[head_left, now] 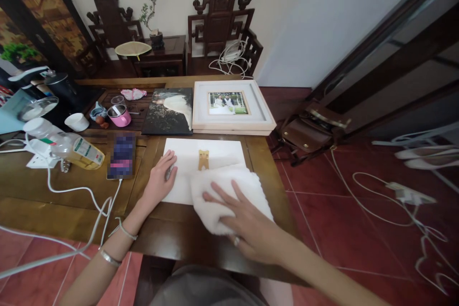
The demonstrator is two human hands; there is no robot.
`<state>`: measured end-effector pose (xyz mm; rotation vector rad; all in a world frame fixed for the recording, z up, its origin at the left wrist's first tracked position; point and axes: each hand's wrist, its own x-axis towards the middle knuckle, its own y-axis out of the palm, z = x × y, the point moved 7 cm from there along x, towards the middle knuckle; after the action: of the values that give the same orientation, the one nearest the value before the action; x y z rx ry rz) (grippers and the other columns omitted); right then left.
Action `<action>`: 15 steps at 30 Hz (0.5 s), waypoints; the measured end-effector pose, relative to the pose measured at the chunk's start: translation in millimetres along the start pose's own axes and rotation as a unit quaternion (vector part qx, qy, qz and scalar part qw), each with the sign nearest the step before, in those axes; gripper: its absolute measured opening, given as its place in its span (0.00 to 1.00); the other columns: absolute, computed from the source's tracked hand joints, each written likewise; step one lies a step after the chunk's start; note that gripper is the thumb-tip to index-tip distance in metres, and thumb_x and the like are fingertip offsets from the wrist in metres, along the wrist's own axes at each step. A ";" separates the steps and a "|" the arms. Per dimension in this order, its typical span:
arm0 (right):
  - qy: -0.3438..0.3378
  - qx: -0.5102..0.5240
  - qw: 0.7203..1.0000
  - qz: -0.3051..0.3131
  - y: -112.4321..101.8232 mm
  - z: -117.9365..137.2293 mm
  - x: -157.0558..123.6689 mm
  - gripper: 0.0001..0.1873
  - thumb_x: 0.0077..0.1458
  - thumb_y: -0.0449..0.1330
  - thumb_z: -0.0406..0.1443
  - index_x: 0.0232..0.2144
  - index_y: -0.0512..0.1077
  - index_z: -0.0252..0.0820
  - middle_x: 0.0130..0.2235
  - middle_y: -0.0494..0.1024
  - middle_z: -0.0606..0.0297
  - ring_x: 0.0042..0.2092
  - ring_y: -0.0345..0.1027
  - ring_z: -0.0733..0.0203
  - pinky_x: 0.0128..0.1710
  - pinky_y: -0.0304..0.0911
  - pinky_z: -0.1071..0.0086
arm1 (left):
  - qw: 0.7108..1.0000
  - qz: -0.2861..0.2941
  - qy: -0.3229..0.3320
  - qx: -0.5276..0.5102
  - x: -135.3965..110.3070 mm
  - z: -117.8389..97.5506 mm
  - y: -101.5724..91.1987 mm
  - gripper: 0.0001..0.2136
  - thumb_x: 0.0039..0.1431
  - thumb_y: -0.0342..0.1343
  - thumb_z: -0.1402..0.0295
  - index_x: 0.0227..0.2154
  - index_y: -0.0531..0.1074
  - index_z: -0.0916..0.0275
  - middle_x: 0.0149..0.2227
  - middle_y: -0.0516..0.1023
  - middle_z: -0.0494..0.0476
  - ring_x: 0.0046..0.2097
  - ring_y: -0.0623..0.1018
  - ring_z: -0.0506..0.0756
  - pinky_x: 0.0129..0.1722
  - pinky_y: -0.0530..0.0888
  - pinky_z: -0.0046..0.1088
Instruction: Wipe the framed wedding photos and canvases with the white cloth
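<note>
A flat white board [184, 155] lies on the table in front of me, with a small tan tooth-shaped piece [203, 158] on it. My left hand [163, 174] rests at the board's left edge, thumb and fingers a little apart. Over the board's right front part lies a fluffy white towel [211, 186], which also reaches onto the bare wood. My right hand [238, 217] presses on this towel with its fingers spread and holds it bunched near the thumb. What is beneath the towel is hidden.
Behind the board are a framed photo [229, 103] and a dark picture panel [168, 112]. To the left are a phone [122, 155] on a cable, a bottle of yellowish liquid [84, 150], a pink cup [119, 115] and a white bowl [77, 122]. A brown bag [301, 131] sits beyond the table's right edge.
</note>
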<state>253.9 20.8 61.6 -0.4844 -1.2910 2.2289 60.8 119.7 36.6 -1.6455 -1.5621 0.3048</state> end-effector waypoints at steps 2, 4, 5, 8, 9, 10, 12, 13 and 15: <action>0.022 -0.012 0.999 -0.024 -11.9 -21.8 18.4 0.20 0.46 0.51 0.24 0.40 0.74 0.38 0.66 0.56 0.55 0.68 0.32 0.44 0.62 0.29 0.33 | 1.000 0.001 0.002 0.000 -0.2 0.3 -0.1 0.16 0.62 0.50 0.67 0.50 0.72 0.66 0.58 0.70 0.67 0.62 0.66 0.60 0.62 0.63 0.45; 0.047 -0.021 0.997 -0.050 -25.8 -45.2 40.9 0.20 0.50 0.49 0.25 0.43 0.72 0.37 0.65 0.57 0.52 0.68 0.33 0.43 0.61 0.32 0.33 | 1.000 0.001 0.005 -0.003 -0.4 0.6 -0.5 0.16 0.62 0.50 0.67 0.50 0.72 0.66 0.58 0.70 0.67 0.62 0.66 0.60 0.62 0.63 0.45; 0.061 -0.024 0.996 -0.063 -32.4 -55.9 52.5 0.20 0.52 0.48 0.26 0.45 0.71 0.37 0.65 0.57 0.52 0.68 0.33 0.43 0.61 0.33 0.32 | 1.000 0.000 0.007 -0.005 -0.5 0.8 -0.7 0.16 0.62 0.50 0.67 0.50 0.72 0.65 0.58 0.70 0.66 0.62 0.66 0.60 0.62 0.64 0.45; 0.106 -0.028 0.989 -0.097 -46.4 -78.4 81.4 0.20 0.56 0.46 0.26 0.48 0.69 0.38 0.65 0.58 0.53 0.68 0.35 0.42 0.60 0.34 0.31 | 1.000 0.000 0.012 -0.009 -0.5 1.1 -1.0 0.15 0.62 0.50 0.67 0.49 0.73 0.64 0.57 0.70 0.66 0.62 0.66 0.60 0.62 0.64 0.46; 0.120 -0.031 0.987 -0.107 -48.2 -81.0 87.5 0.20 0.56 0.46 0.26 0.47 0.70 0.38 0.65 0.58 0.53 0.68 0.35 0.42 0.59 0.34 0.30 | 1.000 -0.001 0.013 -0.009 -0.4 1.1 -1.1 0.15 0.62 0.50 0.67 0.49 0.73 0.64 0.57 0.70 0.66 0.62 0.66 0.60 0.62 0.64 0.46; 0.129 -0.038 0.984 -0.114 -47.9 -80.3 91.3 0.20 0.56 0.46 0.26 0.47 0.70 0.37 0.65 0.58 0.52 0.68 0.34 0.41 0.59 0.34 0.30 | 1.000 -0.001 0.012 -0.008 -0.4 1.0 -1.2 0.15 0.62 0.50 0.67 0.50 0.72 0.64 0.58 0.70 0.66 0.62 0.66 0.60 0.62 0.64 0.46; 0.131 -0.057 0.983 -0.111 -41.1 -69.3 92.0 0.20 0.54 0.49 0.26 0.48 0.70 0.35 0.65 0.57 0.48 0.68 0.32 0.37 0.59 0.34 0.29 | 1.000 -0.002 0.010 -0.008 -0.4 0.7 -1.4 0.15 0.62 0.50 0.67 0.50 0.72 0.64 0.58 0.70 0.65 0.62 0.66 0.60 0.62 0.64 0.46; 0.125 -0.066 0.985 -0.101 -34.7 -59.8 88.8 0.21 0.53 0.50 0.27 0.49 0.70 0.35 0.65 0.56 0.47 0.68 0.31 0.36 0.59 0.33 0.29 | 1.000 -0.003 0.009 -0.008 -0.4 0.5 -1.5 0.16 0.63 0.50 0.67 0.51 0.72 0.63 0.58 0.70 0.65 0.62 0.66 0.59 0.62 0.64 0.46; 0.099 -0.073 0.990 -0.066 -17.5 -35.0 76.6 0.22 0.51 0.54 0.27 0.50 0.71 0.36 0.66 0.54 0.47 0.68 0.28 0.34 0.59 0.30 0.29 | 1.000 -0.001 0.004 -0.008 -0.5 0.4 -1.3 0.16 0.63 0.50 0.67 0.51 0.71 0.63 0.58 0.70 0.64 0.62 0.66 0.59 0.62 0.64 0.45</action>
<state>215.6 97.6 56.3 -0.6382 -1.3453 1.9340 59.5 119.3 37.1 -1.6546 -1.5645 0.2843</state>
